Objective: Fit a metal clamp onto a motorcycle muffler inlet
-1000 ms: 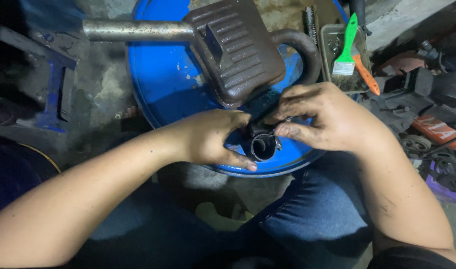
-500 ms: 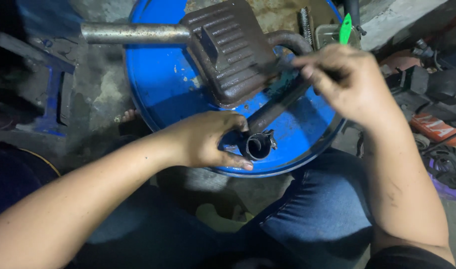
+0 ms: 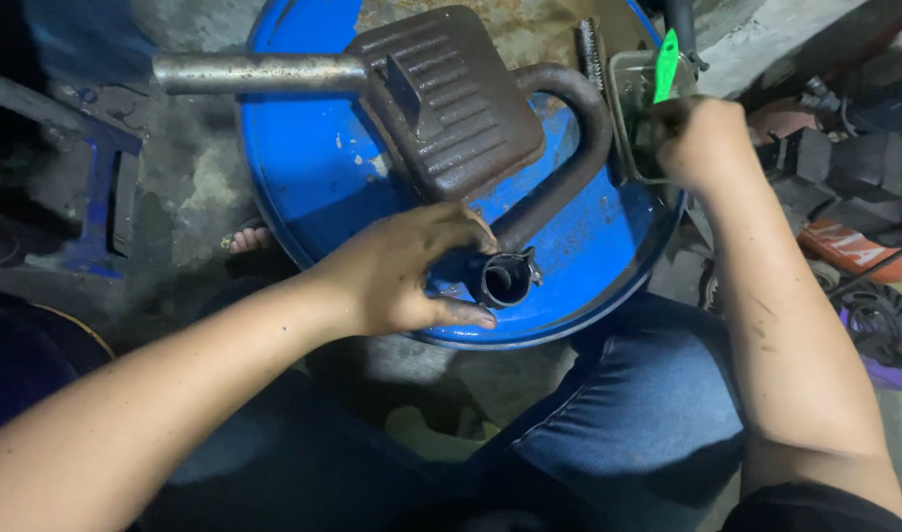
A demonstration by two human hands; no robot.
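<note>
A rusty brown ribbed muffler [image 3: 451, 108] lies on top of a blue drum [image 3: 313, 167]. Its dark curved pipe [image 3: 579, 128] bends back toward me and ends in an open round mouth with a clamp [image 3: 505, 281]. My left hand [image 3: 402, 271] is shut on that pipe end, thumb below and fingers above, just left of the mouth. My right hand [image 3: 702, 143] is stretched out to the drum's right edge, its fingers curled over a small metal tin [image 3: 628, 79], from which a green brush handle [image 3: 668, 54] sticks up. What the right fingers hold is hidden.
A straight grey tube [image 3: 264, 71] runs left from the muffler. A ribbed metal rod [image 3: 591, 49] lies beside the tin. Dark engine parts and a red piece [image 3: 845, 246] crowd the floor on the right. A blue metal stand [image 3: 87, 197] is on the left, and my knees are under the drum's near edge.
My right hand drew a dark long piece out of the pipe mouth, then swung up and right to the tin. My left hand stayed on the pipe end.
</note>
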